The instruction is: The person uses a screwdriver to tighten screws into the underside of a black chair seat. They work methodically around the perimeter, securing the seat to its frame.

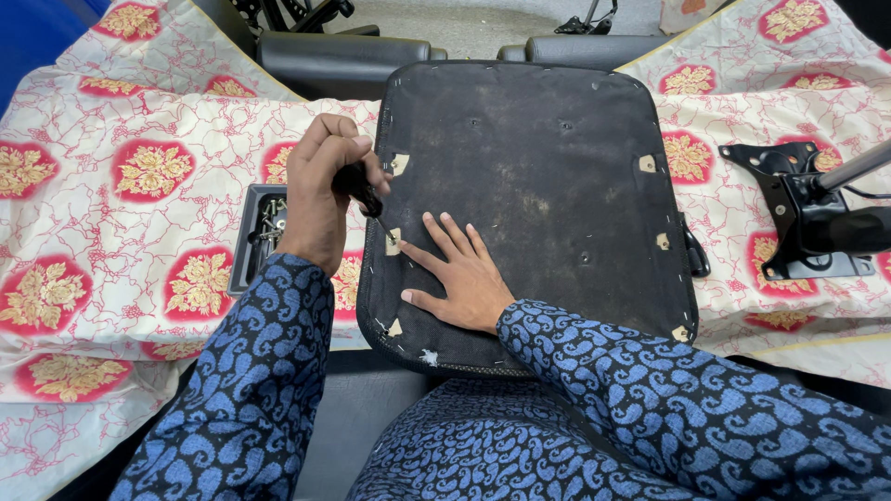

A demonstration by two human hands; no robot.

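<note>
The left hand (325, 190) grips a screwdriver (364, 195), tip probably at a wooden tab (393, 241); right hand (461, 276) presses flat, fingers spread, on the upturned seat base (548, 186), other tabs untouched

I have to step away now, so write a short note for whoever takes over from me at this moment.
Left hand: closed on a black-handled screwdriver, tip at the tan tab on the left edge of the black upturned chair seat base.
Right hand: flat on the seat, fingers spread, by the same tab.
Grey tray of screws sits left of the seat on the floral cloth; black metal chair mechanism lies right.
Done: cannot tell which fasteners were worked. Left: this tab is in hand.
</note>
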